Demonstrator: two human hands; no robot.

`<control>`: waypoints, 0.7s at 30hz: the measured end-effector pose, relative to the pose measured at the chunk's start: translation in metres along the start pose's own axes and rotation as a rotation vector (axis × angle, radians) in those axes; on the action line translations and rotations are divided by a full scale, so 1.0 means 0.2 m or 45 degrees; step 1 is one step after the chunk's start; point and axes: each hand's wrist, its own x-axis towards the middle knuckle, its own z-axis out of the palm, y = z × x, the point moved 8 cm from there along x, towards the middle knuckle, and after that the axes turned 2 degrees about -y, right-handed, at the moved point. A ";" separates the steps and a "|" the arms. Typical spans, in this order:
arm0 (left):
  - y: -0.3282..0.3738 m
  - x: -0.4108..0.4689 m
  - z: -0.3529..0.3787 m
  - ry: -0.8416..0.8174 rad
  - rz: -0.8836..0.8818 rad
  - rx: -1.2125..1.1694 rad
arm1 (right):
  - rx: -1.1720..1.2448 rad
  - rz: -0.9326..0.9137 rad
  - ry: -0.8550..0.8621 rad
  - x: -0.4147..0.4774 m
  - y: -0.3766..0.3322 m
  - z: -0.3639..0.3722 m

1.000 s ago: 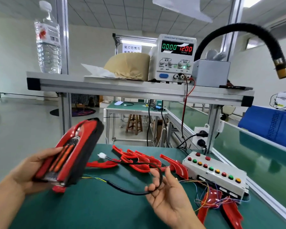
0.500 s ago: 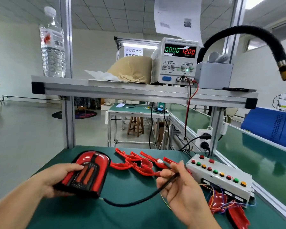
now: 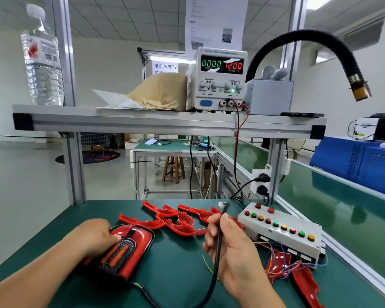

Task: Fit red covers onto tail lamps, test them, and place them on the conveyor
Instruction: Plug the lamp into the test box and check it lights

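The left hand [image 3: 91,237] grips a glossy red, black-backed tail lamp [image 3: 129,250] near the front edge of the green table mat [image 3: 176,263]. The right hand [image 3: 231,250] pinches the lamp's black sheathed cable [image 3: 219,236] upright.

The left hand [image 3: 93,236] held the red tail lamp [image 3: 129,247] down on the green table [image 3: 176,270]. The right hand [image 3: 229,247] pinched its black cable [image 3: 213,278], near the white button box [image 3: 280,232].

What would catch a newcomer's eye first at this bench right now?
The glossy red tail lamp lies on the green table at front left, held by the left hand. Beside it the right hand grips its black cable. On the shelf above, the power supply glows 12.00 in red.
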 end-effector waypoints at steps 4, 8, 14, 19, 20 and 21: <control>0.18 -0.05 -0.07 0.165 0.082 -0.092 | -0.279 -0.125 -0.124 -0.02 -0.01 0.06; 0.60 -0.19 -0.12 -0.192 0.279 -1.302 | -0.619 -0.222 -0.287 -0.05 -0.02 0.12; 0.97 -0.24 -0.22 -0.751 0.236 -2.261 | -1.120 -0.206 -0.628 -0.12 0.03 0.22; 0.73 -0.06 -0.48 -0.030 0.177 -2.542 | -1.545 -0.137 -0.669 -0.08 0.09 0.15; 0.68 -0.06 -0.53 0.130 0.282 -2.494 | -1.468 -0.084 -0.604 -0.06 0.08 0.12; 0.63 -0.08 -0.59 0.277 0.400 -2.421 | -1.334 -0.052 -0.476 -0.03 0.04 0.06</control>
